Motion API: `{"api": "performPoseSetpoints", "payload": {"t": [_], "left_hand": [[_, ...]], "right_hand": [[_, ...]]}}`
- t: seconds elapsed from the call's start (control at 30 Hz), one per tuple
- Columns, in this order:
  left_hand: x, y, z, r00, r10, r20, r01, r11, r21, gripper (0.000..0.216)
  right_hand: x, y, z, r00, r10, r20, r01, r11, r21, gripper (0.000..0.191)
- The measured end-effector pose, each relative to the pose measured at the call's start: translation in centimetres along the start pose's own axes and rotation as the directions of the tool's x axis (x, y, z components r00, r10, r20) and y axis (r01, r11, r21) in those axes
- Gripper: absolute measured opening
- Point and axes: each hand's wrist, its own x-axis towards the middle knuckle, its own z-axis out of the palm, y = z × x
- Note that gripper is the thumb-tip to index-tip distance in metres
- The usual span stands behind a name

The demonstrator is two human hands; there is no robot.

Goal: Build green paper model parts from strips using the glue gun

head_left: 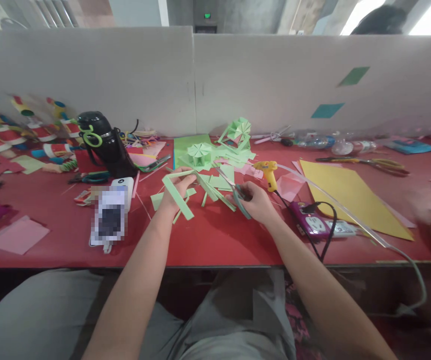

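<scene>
My left hand is closed on a folded light green paper strip, bent at angles, with one end hanging toward me. My right hand grips a pair of scissors by the handles, and the blades point up and left toward the green scraps. Between the hands lie several narrow green paper strips. Just beyond them a pleated green paper piece sits on a green sheet. Farther back stands a round folded green paper piece.
A yellow glue gun lies right of my right hand, near a purple power strip with a cord. At left are a black bottle and a phone. Yellow paper and pliers lie right. A white partition closes the back.
</scene>
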Motion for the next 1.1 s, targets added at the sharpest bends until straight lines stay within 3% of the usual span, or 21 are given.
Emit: {"api": "performPoseSetpoints", "payload": {"t": [0.13, 0.27, 0.4, 0.53, 0.6, 0.7, 0.87, 0.93, 1.1], "left_hand": [[-0.1, 0.3, -0.1, 0.998, -0.056, 0.043, 0.058, 0.996, -0.062, 0.015], [-0.1, 0.4, 0.0, 0.989, -0.100, 0.107, 0.110, 0.990, -0.090, 0.014], [-0.2, 0.3, 0.1, 0.982, -0.144, 0.120, 0.154, 0.985, -0.080, 0.014], [-0.3, 0.2, 0.1, 0.976, -0.165, 0.143, 0.175, 0.983, -0.060, 0.015], [-0.3, 0.1, 0.1, 0.971, -0.171, 0.166, 0.185, 0.980, -0.069, 0.018], [-0.4, -0.1, 0.1, 0.957, -0.200, 0.210, 0.221, 0.972, -0.083, 0.027], [-0.4, -0.3, 0.2, 0.946, -0.212, 0.245, 0.229, 0.972, -0.043, 0.039], [-0.4, -0.5, 0.1, 0.950, -0.195, 0.244, 0.204, 0.979, -0.011, 0.038], [-0.3, -1.1, -0.2, 0.954, -0.171, 0.246, 0.152, 0.984, 0.092, 0.030]], "right_hand": [[0.8, 1.8, -0.7, 0.989, -0.034, -0.147, 0.003, 0.979, -0.204, 0.040], [1.5, 3.6, -1.8, 0.986, -0.052, -0.158, -0.012, 0.926, -0.377, 0.032], [1.7, 4.5, -2.1, 0.977, -0.077, -0.198, -0.010, 0.915, -0.404, 0.032], [1.4, 3.2, -1.8, 0.970, -0.127, -0.205, 0.055, 0.945, -0.324, 0.033], [1.2, 1.7, -1.7, 0.979, -0.142, -0.148, 0.110, 0.972, -0.207, 0.031], [0.8, -1.3, -1.5, 0.988, -0.133, 0.076, 0.136, 0.990, -0.027, 0.031], [1.7, -5.5, -0.1, 0.915, -0.230, 0.331, 0.213, 0.973, 0.087, 0.032], [2.3, -6.0, 0.8, 0.897, -0.238, 0.373, 0.204, 0.971, 0.129, 0.034], [3.4, -5.4, 2.7, 0.909, -0.219, 0.355, 0.155, 0.968, 0.198, 0.041]]}}
